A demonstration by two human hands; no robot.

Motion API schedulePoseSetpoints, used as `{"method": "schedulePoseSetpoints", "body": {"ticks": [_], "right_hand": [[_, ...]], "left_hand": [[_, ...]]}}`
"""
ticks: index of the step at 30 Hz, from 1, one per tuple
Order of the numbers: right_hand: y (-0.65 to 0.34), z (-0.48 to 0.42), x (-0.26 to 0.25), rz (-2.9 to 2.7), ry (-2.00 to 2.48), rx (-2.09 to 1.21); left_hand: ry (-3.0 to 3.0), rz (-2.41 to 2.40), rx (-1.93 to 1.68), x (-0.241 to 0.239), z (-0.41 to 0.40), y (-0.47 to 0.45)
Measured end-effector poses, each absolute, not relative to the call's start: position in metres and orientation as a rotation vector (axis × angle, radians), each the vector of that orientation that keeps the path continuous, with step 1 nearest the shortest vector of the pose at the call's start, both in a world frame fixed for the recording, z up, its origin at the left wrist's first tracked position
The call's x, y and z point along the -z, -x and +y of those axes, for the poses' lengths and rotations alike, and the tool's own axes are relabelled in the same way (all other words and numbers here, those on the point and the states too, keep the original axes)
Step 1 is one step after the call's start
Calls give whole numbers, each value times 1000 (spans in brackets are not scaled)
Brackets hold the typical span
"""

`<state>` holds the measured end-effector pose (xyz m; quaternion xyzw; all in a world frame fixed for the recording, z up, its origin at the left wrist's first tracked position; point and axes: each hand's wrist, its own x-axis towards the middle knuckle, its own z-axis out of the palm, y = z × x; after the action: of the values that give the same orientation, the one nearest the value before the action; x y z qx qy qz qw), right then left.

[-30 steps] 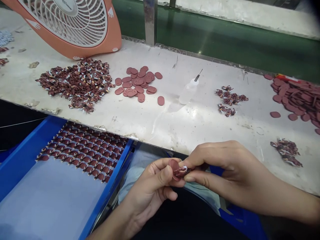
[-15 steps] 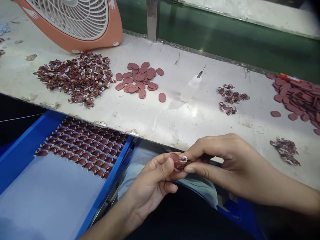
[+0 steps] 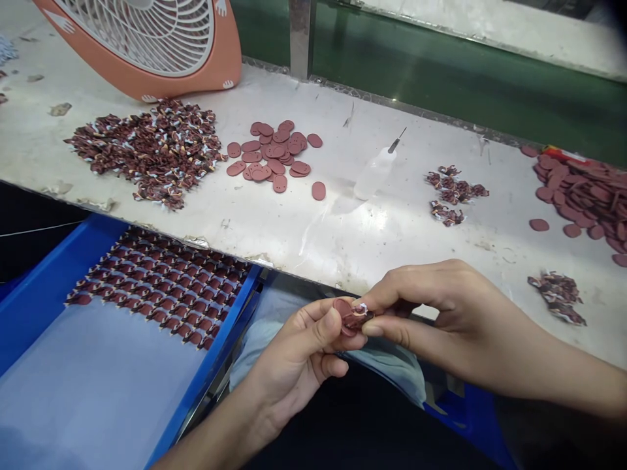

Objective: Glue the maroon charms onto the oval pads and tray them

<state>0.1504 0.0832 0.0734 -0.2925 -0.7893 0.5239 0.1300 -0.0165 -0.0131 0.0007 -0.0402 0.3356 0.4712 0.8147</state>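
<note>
Bench (image 3: 343,228), pale and stained, across the whole upper view. At its far left corner, orange fan (image 3: 147,39), grille facing up. Below the bench's near edge, to the left, blue tray (image 3: 44,281) with neat rows (image 3: 161,294) of maroon parts along its far end. On the bench's left part, big heap (image 3: 147,150) of patterned scraps; just right of it, still on the bench, loose discs (image 3: 274,153). At the bench's right end, second disc heap (image 3: 582,192). Mid-bench, clear bottle (image 3: 373,173) lying tilted, needle tip pointing away. Right of mid-bench, two small scrap clusters (image 3: 453,192), (image 3: 556,297).

Just below the bench's near edge, both hands together over a pale cloth (image 3: 392,369). Right hand (image 3: 441,313) reaching in from the right, thumb and forefinger fingers narrow, pinched on one end of the piece (image 3: 353,316). Left hand (image 3: 294,365) up from below, fingers likewise narrow, thumb pressed on the piece's disc end. Piece held in air between the two, touching neither bench nor tray.

Against half a second ago: same pinch, same spot, barely any shift. Against a full second ago: hands and piece closer to the bench edge.
</note>
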Motion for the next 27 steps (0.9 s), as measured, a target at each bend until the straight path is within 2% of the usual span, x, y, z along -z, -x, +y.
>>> {"method": "schedulePoseSetpoints", "body": {"ticks": [27], "right_hand": [[-156,69,-76,-2467,740,-1225]], "left_hand": [[-3,766,-1042,-5,-18,16]]}}
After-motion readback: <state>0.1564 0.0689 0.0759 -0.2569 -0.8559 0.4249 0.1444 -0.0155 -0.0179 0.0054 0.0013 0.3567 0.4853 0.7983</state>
